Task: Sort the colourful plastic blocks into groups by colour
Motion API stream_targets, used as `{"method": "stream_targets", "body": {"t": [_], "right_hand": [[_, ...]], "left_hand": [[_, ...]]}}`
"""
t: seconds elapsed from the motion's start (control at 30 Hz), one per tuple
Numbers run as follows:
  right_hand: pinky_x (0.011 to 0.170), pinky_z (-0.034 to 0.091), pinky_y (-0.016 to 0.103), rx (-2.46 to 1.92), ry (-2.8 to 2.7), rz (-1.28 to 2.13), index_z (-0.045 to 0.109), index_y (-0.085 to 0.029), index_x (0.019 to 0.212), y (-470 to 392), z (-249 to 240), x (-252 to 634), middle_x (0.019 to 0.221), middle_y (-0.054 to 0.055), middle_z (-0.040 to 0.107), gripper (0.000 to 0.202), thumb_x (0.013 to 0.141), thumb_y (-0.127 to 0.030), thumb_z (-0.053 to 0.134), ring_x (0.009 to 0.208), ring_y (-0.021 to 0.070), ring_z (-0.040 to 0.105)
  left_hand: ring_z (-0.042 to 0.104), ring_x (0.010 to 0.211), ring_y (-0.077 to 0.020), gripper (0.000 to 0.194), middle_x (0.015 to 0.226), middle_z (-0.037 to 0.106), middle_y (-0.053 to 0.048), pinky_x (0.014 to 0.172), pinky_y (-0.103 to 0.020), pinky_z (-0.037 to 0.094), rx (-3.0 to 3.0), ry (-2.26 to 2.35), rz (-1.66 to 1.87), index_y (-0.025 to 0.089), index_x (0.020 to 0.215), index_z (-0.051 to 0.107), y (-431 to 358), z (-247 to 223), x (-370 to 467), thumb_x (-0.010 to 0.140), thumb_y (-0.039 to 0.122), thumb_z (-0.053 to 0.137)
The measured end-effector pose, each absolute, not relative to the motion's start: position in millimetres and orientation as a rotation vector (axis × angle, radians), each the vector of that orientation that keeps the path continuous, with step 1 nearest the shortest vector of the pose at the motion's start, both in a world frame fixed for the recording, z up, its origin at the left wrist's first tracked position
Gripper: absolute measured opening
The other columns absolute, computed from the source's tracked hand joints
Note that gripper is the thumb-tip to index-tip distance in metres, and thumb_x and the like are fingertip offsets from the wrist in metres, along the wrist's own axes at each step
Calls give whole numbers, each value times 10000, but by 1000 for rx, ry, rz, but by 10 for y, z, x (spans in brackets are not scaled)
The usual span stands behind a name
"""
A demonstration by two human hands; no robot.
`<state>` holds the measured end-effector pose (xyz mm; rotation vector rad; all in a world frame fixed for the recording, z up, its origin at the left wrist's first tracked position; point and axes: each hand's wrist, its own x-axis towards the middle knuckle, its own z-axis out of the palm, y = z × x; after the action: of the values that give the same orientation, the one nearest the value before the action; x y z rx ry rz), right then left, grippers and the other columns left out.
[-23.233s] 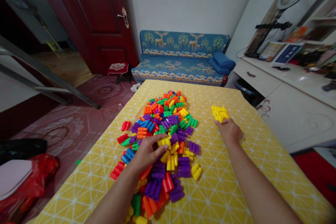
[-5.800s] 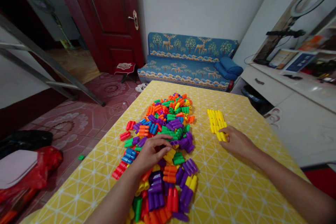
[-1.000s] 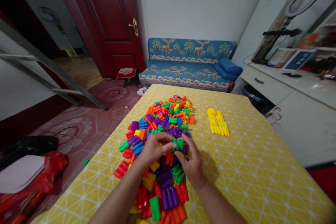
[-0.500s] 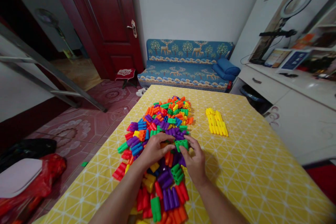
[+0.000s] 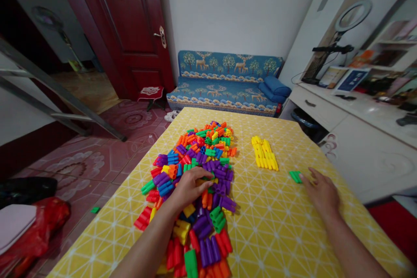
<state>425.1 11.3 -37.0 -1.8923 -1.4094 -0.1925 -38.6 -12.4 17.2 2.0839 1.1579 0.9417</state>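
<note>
A long heap of colourful plastic toy blocks (image 5: 208, 221), each made of joined tubes, covers the left part of the table. My left hand (image 5: 192, 184) is in the middle of the heap, fingers curled with the thumb below. A bit of a green block (image 5: 213, 176) shows at its fingertips; the rest is hidden. Out to the right, my right hand (image 5: 321, 193) is low over the tablecloth, fingers apart. Its thumb tip is at the edge of another green block (image 5: 295, 177) that lies flat. Yellow blocks (image 5: 264, 154) lie in neat rows between that block and the heap.
The table has a yellow patterned cloth (image 5: 260, 234). Beyond its far edge stands a blue sofa (image 5: 221, 82). A white cabinet (image 5: 358, 139) is to the right, a metal ladder (image 5: 74, 117) to the left. One green piece (image 5: 95, 210) lies on the tiled floor.
My right hand has moved right from the heap with a green block, which now lies on the cloth. My left hand stays in the heap. The view has shifted slightly.
</note>
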Motion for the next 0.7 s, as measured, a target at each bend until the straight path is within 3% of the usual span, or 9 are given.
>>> {"method": "stream_targets", "body": {"t": [0.1, 0.27, 0.47, 0.7], "right_hand": [[654, 500, 432, -1893, -1492, -209, 651, -181, 1176, 10, -443, 4337, 987, 136, 632, 664, 740, -668, 534, 678, 225, 587], [668, 507, 391, -1731, -1565, -74, 724, -147, 931, 149, -503, 4236, 811, 101, 632, 547, 698, -625, 597, 633, 190, 569], [658, 498, 396, -1748, -1451, -86, 727, -108, 816, 786, -513, 4301, 656, 91, 613, 596, 638, -662, 594, 627, 205, 563], [686, 475, 422, -1770, -1446, -101, 708, -98, 709, 1383, -483, 4220, 615, 104, 608, 322, 640, -395, 604, 662, 228, 546]], "left_hand": [[649, 890, -195, 198, 928, 717, -70, 819, -292, 495, 2080, 1171, 951, 189, 984, 725, -132, 177, -379, 872, 322, 630], [648, 887, -188, 195, 924, 716, -66, 822, -286, 489, 2091, 1177, 964, 193, 974, 730, -136, 180, -366, 879, 325, 623], [651, 866, -186, 193, 906, 720, -68, 793, -282, 491, 2080, 1171, 968, 184, 952, 726, -136, 206, -354, 879, 330, 623], [652, 863, -193, 181, 912, 721, -70, 800, -298, 491, 2060, 1181, 956, 188, 954, 728, -120, 192, -361, 869, 316, 632]]}}
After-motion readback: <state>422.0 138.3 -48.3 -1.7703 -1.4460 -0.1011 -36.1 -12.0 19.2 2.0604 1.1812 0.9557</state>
